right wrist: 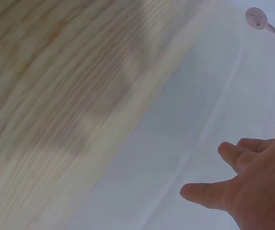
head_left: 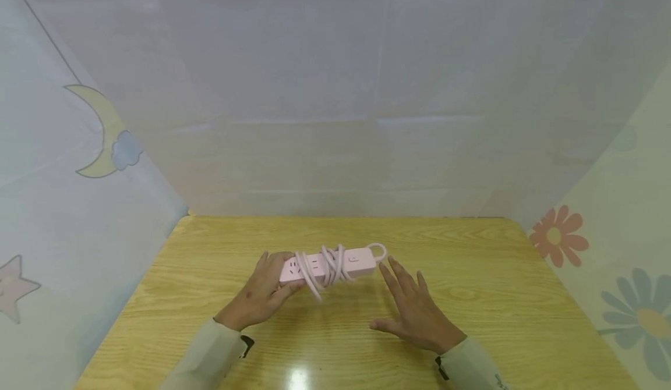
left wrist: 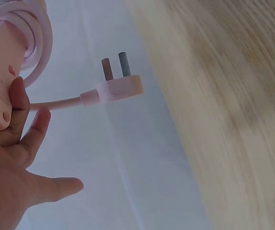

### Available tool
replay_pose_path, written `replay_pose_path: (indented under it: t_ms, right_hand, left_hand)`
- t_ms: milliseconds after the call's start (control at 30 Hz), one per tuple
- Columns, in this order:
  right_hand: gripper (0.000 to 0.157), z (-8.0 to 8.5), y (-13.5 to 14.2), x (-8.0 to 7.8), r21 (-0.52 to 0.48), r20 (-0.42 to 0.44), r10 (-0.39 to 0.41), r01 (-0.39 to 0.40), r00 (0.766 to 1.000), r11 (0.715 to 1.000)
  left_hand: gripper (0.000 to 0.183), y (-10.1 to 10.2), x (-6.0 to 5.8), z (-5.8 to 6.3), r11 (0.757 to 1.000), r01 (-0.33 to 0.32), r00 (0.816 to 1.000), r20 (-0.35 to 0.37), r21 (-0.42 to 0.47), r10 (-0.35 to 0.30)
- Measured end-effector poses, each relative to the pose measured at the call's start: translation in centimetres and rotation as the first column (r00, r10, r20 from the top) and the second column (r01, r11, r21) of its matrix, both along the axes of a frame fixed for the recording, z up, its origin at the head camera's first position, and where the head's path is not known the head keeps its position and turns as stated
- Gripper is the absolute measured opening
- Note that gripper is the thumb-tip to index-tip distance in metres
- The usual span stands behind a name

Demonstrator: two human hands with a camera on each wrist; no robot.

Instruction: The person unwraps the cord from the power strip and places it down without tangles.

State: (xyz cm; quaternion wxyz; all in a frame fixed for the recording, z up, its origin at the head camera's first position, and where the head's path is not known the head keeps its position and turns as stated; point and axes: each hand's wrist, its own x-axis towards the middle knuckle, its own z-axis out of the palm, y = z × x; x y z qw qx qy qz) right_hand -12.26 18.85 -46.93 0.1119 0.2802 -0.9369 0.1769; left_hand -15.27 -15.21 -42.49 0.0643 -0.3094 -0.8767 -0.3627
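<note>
A pink power strip [head_left: 362, 259] with its cord [head_left: 336, 265] wound round it is held above the table. My left hand [head_left: 262, 291] grips its left end, and the left wrist view shows fingers curled against the strip's underside [left wrist: 0, 72]. A pink plug [left wrist: 120, 88] with metal prongs sticks out beyond that hand; it also appears as a round plug [right wrist: 256, 18] in the right wrist view. Near the strip's right end, by the small cord loop [head_left: 384, 252], my right hand [head_left: 416, 314] has its fingers extended and thumb spread, with nothing in its grasp.
The wooden table [head_left: 183, 320] lies under both hands. A pale sheet [head_left: 314, 163] hangs behind its far edge. Printed sheets stand at both sides, one with a moon [head_left: 107, 128], the other with flowers [head_left: 555, 236].
</note>
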Motion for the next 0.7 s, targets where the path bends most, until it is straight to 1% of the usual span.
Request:
replay_pose_path:
  t_ms: [167,333,567,700]
  right_hand:
    - [0.111,-0.09,0.17,-0.07,0.014,0.012,0.002,-0.002,1.0,1.0]
    - [0.109,-0.24,0.41,-0.21,0.036,0.027,-0.016,0.015,1.0,0.999]
    - [0.107,-0.68,0.37,-0.51,0.03,0.059,-0.018,0.016,0.998,0.999]
    - [0.106,-0.84,0.09,-0.97,0.036,0.053,-0.006,0.005,0.999,0.999]
  left_hand:
    - [0.045,0.15,0.14,0.32,1.0,0.018,1.0,-0.013,0.01,-0.018]
    - [0.046,0.26,0.36,0.52,0.999,0.039,0.999,-0.012,0.015,-0.038]
    - [0.047,0.24,0.54,0.71,0.999,0.043,0.999,-0.014,0.016,-0.043]
    - [0.047,0.22,0.51,0.63,0.999,0.044,0.999,-0.024,0.014,-0.044]
